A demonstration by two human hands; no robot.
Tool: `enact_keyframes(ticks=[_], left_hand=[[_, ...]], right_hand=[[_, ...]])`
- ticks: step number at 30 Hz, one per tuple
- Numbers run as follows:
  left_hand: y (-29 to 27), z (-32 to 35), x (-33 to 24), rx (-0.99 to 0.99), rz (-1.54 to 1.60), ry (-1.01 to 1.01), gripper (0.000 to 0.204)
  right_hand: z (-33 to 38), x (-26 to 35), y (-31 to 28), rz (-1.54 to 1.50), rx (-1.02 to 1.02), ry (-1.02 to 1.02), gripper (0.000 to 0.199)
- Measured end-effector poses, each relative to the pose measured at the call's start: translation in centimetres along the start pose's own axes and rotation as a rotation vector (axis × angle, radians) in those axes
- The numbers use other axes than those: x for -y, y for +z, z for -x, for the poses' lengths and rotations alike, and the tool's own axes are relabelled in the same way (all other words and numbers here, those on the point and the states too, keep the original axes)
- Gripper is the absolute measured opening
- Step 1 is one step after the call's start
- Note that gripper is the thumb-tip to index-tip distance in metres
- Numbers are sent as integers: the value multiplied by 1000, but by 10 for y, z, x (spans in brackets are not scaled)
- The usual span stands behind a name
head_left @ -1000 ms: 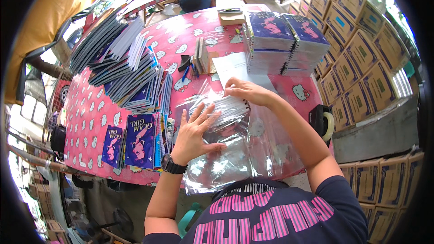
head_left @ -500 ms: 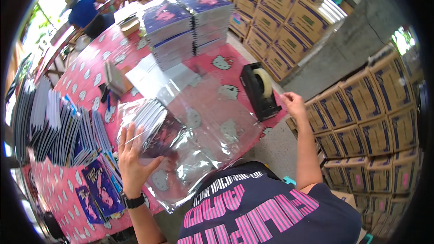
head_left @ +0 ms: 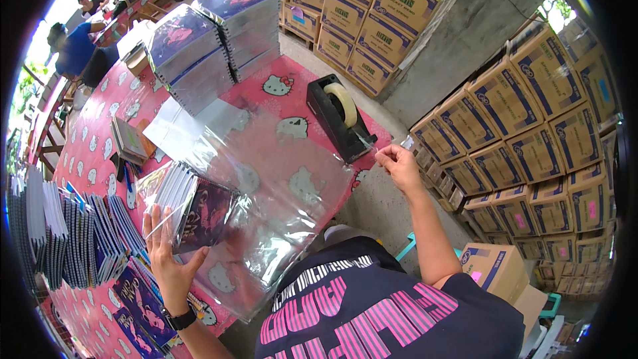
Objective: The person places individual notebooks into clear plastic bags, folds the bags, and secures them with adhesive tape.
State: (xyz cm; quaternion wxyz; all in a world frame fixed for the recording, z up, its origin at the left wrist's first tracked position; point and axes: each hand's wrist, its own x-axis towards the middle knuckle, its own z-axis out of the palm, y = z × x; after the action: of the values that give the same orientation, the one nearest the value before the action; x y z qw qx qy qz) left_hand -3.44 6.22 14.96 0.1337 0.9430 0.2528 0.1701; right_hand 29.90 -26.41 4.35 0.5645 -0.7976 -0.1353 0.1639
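My left hand (head_left: 171, 262) lies flat with fingers spread on a small stack of spiral notebooks (head_left: 178, 193), pressing it through clear plastic. The notebooks sit inside or under a large clear plastic sheet or bag (head_left: 279, 199) spread across the table; which of these it is, I cannot tell. Out at the right table edge, my right hand (head_left: 401, 167) is closed in a pinch just off the front end of a black tape dispenser (head_left: 332, 119). A faint strip of clear tape shows at its fingertips. The dispenser carries a pale tape roll (head_left: 342, 103).
Tall stacks of dark-covered notebooks (head_left: 183, 43) stand at the back of the pink patterned table (head_left: 90, 159). More notebooks (head_left: 80, 239) lean in rows at left. Cardboard boxes (head_left: 488, 116) are piled at right. Two people (head_left: 73, 50) are at the far left.
The head view has shifted, so the table sits farther left in it. My right hand has moved slightly toward me past the dispenser's front end. My left hand stays on the notebooks.
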Motion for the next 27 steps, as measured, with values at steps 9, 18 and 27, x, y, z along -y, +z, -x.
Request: enact_keyframes(ticks=[9,18,27], left_hand=[[-9,7,-5,-11,-38,-77,86],[-11,4,-2,13,-26,-69,87],[-8,11,6,22,-11,-56,91]], right_hand=[[4,24,49,-705,795,494,13],[-32,254,264,201,1334,-395,23],[-19,273,323,1249,979,-1072,70]])
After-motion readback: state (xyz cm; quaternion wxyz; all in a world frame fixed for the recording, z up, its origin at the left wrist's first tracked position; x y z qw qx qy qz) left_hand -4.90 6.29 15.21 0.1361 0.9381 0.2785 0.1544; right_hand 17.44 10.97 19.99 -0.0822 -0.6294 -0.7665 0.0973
